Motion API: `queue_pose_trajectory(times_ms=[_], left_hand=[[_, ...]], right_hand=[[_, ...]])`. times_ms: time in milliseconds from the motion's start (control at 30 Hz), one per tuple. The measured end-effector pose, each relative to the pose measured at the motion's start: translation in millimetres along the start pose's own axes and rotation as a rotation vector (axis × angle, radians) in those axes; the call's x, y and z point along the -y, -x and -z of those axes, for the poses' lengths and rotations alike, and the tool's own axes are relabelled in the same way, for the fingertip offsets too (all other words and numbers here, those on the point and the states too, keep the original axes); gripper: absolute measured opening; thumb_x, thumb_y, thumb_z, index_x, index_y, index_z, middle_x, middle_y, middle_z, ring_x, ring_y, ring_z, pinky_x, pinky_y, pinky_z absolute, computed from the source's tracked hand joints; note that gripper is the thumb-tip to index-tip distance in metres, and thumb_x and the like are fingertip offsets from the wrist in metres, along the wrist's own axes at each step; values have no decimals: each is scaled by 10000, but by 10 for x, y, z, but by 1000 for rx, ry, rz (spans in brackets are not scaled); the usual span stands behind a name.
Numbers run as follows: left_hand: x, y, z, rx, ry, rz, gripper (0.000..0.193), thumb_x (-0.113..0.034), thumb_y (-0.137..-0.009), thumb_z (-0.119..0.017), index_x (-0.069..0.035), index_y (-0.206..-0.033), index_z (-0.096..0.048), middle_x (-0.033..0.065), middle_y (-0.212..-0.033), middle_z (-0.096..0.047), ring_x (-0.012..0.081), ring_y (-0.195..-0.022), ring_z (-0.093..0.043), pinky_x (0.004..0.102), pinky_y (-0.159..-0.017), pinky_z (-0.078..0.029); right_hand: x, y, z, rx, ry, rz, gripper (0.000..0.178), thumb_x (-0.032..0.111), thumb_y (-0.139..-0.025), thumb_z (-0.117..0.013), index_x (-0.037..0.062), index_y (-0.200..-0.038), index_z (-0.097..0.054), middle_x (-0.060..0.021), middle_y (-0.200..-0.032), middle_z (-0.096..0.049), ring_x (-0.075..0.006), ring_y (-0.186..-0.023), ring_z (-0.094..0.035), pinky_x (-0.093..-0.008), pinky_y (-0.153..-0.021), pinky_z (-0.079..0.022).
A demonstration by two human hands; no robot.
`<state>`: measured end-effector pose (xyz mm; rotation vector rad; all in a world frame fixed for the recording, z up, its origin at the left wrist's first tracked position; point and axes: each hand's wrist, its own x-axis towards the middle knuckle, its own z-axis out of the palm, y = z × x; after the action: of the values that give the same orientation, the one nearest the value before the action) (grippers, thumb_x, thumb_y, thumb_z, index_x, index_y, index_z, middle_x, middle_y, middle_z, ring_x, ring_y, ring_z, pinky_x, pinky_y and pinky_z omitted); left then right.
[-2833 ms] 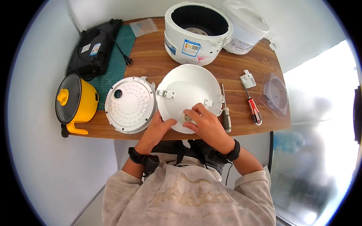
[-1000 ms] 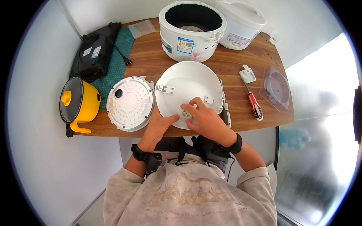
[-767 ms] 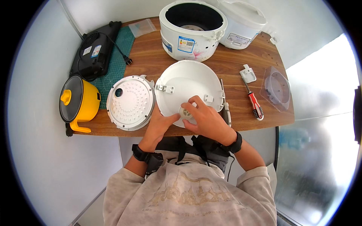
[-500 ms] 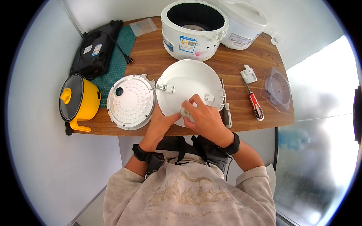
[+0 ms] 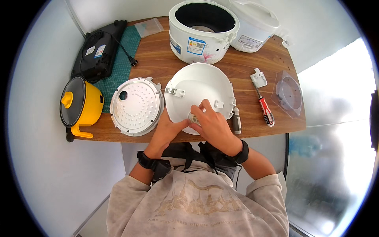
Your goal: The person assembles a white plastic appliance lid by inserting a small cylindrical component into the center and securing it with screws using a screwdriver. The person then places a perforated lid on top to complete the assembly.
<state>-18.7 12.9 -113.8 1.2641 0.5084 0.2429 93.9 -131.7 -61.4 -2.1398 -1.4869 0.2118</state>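
Note:
A white bowl-shaped rice cooker lid shell [image 5: 199, 89] lies hollow side up at the table's front edge. My left hand [image 5: 167, 129] grips its near-left rim, fingers hidden beneath the edge and thumb reaching inside. With bent fingers, my right hand [image 5: 216, 127] closes on a small round cream-coloured part [image 5: 193, 118] at the shell's near inner side. My left thumb tip rests by that part. Beside my left hand sits a round silver inner lid plate [image 5: 136, 106] with raised dimples and a dark hole.
At the back stand an open rice cooker body [image 5: 201, 39] and a second white cooker [image 5: 254, 27]. To the right lie a red-black screwdriver [image 5: 266, 110], a white bracket [image 5: 258, 79], a clear plastic tray [image 5: 290, 94] and a grey-handled tool [image 5: 237, 121]. Leftward are a yellow pot [image 5: 89, 104] and black appliance [image 5: 96, 53].
The picture has shifted very slightly. My right fingers have moved a little around the round part, while both hands stay at the shell.

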Motion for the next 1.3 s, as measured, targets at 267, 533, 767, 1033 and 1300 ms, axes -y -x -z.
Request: queue_pose_trajectory(times_ms=[267,533,767,1033,1300], left_hand=[[52,-15,-25,-55,-36,-57,703,-20,-777,-752,-23,-1406,-437,104,-1293,-604,197,-1178,-594,347,-991,-494],[32,-1,15,-35,-1,-11,647,4,-818,-726,-20,-1410,-467,110,-1298,-603,198,-1177,-588,327,-977,-492],[6,7,-11,-47,-20,-15,622,10,-830,-709,-20,-1405,-475,112,-1290,-607,192,-1167,-595,315,-967,-492],[-26,3,-24,-53,-45,1,626,11,-820,-708,-19,-1402,-477,109,-1286,-606,190,-1165,-594,318,-967,-492],[89,-8,-26,-92,-30,-99,593,6,-810,-720,1,-1365,-512,106,-1245,-634,194,-1123,-616,331,-967,-503]], right_hand=[[-70,51,-125,-75,-51,17,362,130,-844,-758,54,-1095,-508,-164,-1070,-483,-338,-689,-635,-395,-552,-556],[-71,70,-60,-75,-136,2,393,144,-829,-762,69,-1159,-561,-147,-1096,-479,-325,-693,-639,-404,-581,-568],[-82,107,-111,-110,-33,25,374,132,-833,-747,94,-1171,-590,-119,-1083,-493,-280,-744,-661,-384,-597,-563],[-101,71,-35,-42,-14,60,315,117,-835,-754,100,-1121,-625,-95,-1067,-518,-265,-744,-662,-370,-609,-551],[-243,-119,182,28,-62,144,109,185,-881,-682,85,-910,-714,-75,-872,-643,-294,-740,-672,-418,-635,-541]])
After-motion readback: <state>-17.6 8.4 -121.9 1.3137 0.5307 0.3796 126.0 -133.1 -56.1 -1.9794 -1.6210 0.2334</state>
